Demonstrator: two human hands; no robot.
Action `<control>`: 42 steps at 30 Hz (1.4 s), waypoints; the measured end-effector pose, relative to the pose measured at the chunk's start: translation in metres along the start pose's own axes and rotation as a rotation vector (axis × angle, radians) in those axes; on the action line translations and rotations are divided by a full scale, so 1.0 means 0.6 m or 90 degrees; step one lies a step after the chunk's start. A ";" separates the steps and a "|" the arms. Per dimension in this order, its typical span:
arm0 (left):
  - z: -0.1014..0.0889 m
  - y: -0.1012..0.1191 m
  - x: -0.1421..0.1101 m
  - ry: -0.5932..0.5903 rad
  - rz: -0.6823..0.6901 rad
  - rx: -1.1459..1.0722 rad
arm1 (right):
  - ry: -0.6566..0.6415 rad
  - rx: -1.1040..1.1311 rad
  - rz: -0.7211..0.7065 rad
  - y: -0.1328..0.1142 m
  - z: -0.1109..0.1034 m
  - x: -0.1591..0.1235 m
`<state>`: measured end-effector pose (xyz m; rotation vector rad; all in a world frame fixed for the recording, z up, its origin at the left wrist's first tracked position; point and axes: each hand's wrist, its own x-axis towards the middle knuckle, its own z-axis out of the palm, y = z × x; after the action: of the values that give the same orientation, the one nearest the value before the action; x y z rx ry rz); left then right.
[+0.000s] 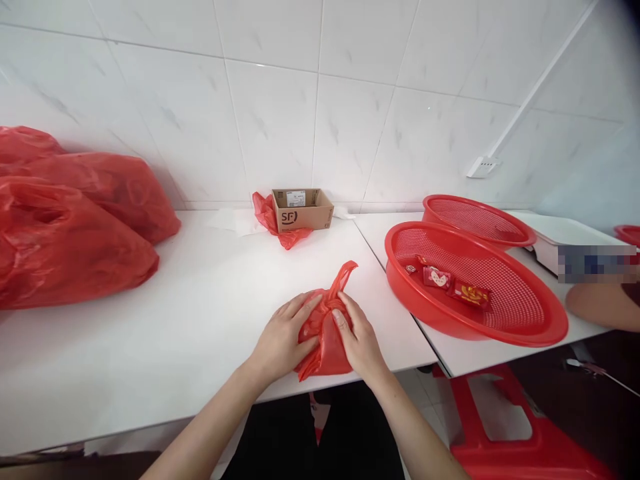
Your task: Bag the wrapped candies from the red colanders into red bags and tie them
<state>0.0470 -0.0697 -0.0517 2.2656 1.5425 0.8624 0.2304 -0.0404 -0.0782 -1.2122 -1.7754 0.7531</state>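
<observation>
A small red plastic bag [333,350], tied in a knot at its top, rests at the table's front edge. My left hand [284,337] curves around the bag's left side, its fingers pressed against the plastic. On the right side, my right hand [361,337] grips the bag beside the knot, thumb and forefinger close to it. One twisted end of plastic sticks up above the knot. What the bag contains is hidden.
Large filled red bags [75,227] occupy the table's left. An open cardboard box [306,217] stands by the wall on a loose red bag. To the right, a red basket [395,280] holds several wrapped snacks [470,293], with another basket [475,203] behind. A person's arm [600,305] shows far right, above a red stool [530,447].
</observation>
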 end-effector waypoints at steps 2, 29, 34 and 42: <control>0.003 -0.007 0.002 -0.019 -0.013 -0.002 | 0.010 -0.036 -0.027 0.006 0.006 0.000; 0.017 -0.015 -0.046 0.040 0.186 0.050 | 0.033 0.288 0.205 0.022 -0.020 0.082; 0.017 -0.005 -0.056 0.049 0.173 0.030 | -0.073 0.462 0.277 0.003 -0.014 0.142; 0.008 0.060 -0.094 0.016 0.093 -0.096 | -0.033 0.536 0.309 -0.004 0.013 0.203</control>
<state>0.0628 -0.1351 -0.0546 2.2873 1.2862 1.0146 0.2002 0.0727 -0.0431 -1.0143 -0.9818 1.6157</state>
